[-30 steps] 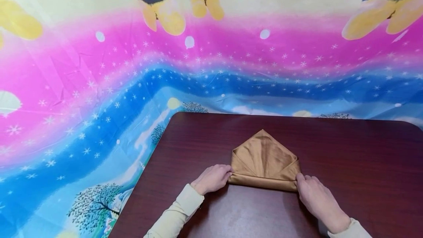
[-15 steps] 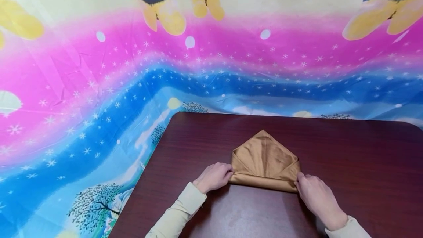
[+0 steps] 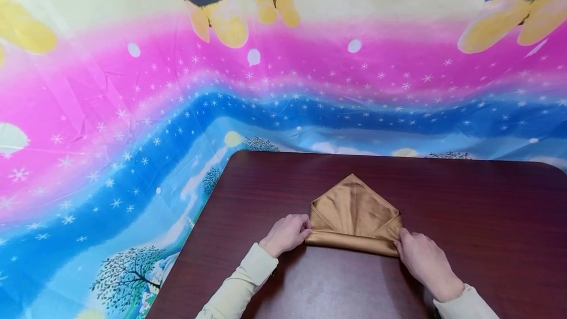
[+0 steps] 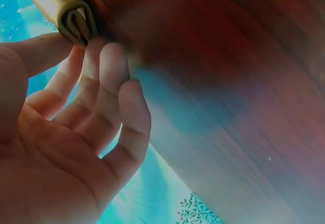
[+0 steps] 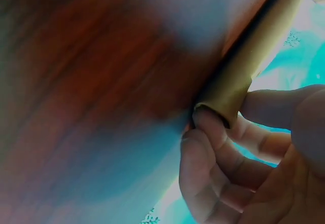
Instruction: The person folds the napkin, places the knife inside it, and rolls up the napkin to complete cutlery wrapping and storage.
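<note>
A gold-brown satin napkin (image 3: 354, 210) lies folded on the table, its far end a point and its near edge turned up into a roll (image 3: 352, 243). My left hand (image 3: 287, 234) pinches the left end of that roll between thumb and fingers. In the left wrist view the napkin's end (image 4: 76, 21) shows several coiled layers at the fingertips. At the opposite end, my right hand (image 3: 426, 260) grips the roll. The right wrist view shows the thumb along one side of the rolled napkin (image 5: 238, 82) and a fingertip at its open end.
The dark red-brown wooden table (image 3: 487, 220) has rounded far corners. Behind it and to its left hangs a bright printed cloth (image 3: 133, 161) with bears, snowflakes and trees. Pale sleeves (image 3: 241, 279) cover both forearms.
Both hands have shifted very slightly upward in the head view, still holding the roll's ends. The napkin keeps almost the same shape and place.
</note>
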Available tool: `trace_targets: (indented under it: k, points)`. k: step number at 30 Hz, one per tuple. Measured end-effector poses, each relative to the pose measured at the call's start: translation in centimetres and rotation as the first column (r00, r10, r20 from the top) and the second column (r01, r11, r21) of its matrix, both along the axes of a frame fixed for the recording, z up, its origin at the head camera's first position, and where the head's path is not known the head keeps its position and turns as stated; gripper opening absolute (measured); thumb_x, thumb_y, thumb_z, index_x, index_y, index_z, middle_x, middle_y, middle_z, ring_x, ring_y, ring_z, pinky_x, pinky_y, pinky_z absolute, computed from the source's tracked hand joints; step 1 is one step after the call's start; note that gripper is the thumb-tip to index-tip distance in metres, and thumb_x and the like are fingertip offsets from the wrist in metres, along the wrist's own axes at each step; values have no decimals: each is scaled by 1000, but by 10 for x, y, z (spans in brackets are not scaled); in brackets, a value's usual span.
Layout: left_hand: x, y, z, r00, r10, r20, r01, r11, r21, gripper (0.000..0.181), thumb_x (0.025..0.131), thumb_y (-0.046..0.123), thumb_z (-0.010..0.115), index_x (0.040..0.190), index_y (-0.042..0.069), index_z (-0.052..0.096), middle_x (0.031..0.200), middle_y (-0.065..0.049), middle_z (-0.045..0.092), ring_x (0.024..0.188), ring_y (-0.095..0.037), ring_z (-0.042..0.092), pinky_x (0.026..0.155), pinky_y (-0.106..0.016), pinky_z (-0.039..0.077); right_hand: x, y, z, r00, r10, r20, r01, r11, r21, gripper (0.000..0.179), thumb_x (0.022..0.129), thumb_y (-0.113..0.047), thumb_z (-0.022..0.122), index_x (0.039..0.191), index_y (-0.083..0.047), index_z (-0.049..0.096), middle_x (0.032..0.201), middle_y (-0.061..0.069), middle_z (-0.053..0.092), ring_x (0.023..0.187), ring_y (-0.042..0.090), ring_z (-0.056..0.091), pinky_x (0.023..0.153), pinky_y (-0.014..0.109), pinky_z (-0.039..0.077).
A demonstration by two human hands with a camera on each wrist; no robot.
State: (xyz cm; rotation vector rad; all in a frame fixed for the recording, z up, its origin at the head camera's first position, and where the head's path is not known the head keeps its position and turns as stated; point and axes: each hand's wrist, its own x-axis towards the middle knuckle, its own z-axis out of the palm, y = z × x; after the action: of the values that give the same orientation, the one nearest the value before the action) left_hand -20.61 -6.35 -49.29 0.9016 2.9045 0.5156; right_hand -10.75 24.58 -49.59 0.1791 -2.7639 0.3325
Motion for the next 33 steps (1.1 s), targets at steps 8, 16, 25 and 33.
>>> trace_targets:
  k: [8, 16, 25, 33]
  points:
    - [0, 1, -1, 999, 5, -35, -6, 1000, -28, 4, 87, 21, 66, 84, 21, 64, 73, 11, 61, 65, -3, 54, 56, -21, 42, 1, -6, 6, 998, -60, 27, 60, 998, 7, 18, 80, -9, 67, 78, -1, 51, 70, 16, 50, 60, 37, 50, 44, 50, 41]
    - [1, -2, -2, 995, -54, -85, 49, 997, -55, 7, 92, 21, 61, 88, 21, 66, 80, 10, 64, 70, -4, 58, 59, -22, 46, 2, -6, 3, 999, -11, 30, 9, 998, 56, 13, 75, -6, 68, 81, -5, 56, 76, 11, 48, 71, 33, 47, 38, 37, 38]
    - [9, -7, 4, 982, -102, -160, 93, 994, -63, 11, 92, 31, 62, 90, 22, 69, 83, 10, 59, 66, -3, 54, 57, -21, 44, 5, -4, 3, 991, 88, -102, -73, 987, 143, 15, 70, -10, 73, 66, -7, 59, 71, 8, 46, 69, 30, 48, 43, 36, 40]
    - [15, -6, 7, 915, -222, -336, 190, 974, -125, 3, 85, 21, 70, 87, 23, 68, 87, 9, 57, 68, -7, 57, 57, -20, 46, 10, -4, 8, 991, 134, -27, -129, 982, 141, 25, 62, 0, 73, 83, -8, 62, 78, 6, 52, 71, 27, 51, 49, 35, 41]
